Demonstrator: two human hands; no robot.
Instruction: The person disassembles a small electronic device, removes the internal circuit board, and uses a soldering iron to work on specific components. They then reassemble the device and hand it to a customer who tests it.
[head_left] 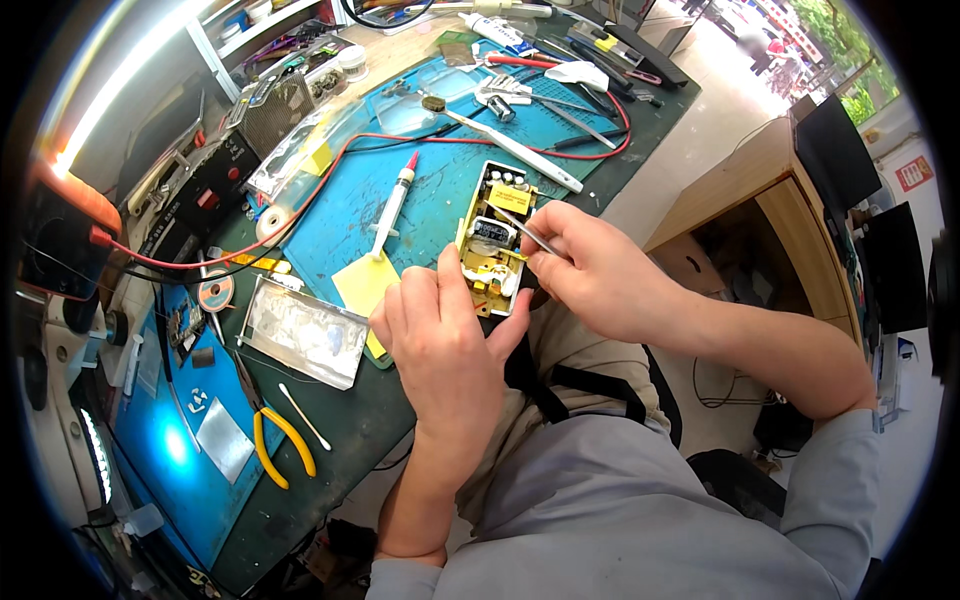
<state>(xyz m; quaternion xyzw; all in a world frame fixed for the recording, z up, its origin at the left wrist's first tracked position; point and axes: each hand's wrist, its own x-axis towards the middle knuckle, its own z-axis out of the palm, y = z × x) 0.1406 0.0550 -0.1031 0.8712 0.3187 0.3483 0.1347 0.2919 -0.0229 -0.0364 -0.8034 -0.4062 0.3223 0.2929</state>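
Note:
My left hand (440, 335) grips an open power supply unit (493, 232) at its near end, fingers along the left side and thumb at the lower right. Inside the narrow metal case sit a yellow transformer, a black cylindrical capacitor and several small round capacitors. Between the thumb and fingers of my right hand (585, 262) is a slim pointed metal tool (537, 238). Its tip reaches in among the parts near the yellow transformer; whether it is a tweezer or a pick I cannot tell. Yellow paper (366, 285) lies just left of the unit.
On the blue mat lie a syringe (393, 213), a white-handled brush (515, 152) and red and black test leads. To the left are a metal cover (303, 335), yellow-handled pliers (268, 440), a cotton swab (306, 418) and a solder spool (215, 290). A wooden cabinet (735, 215) stands right.

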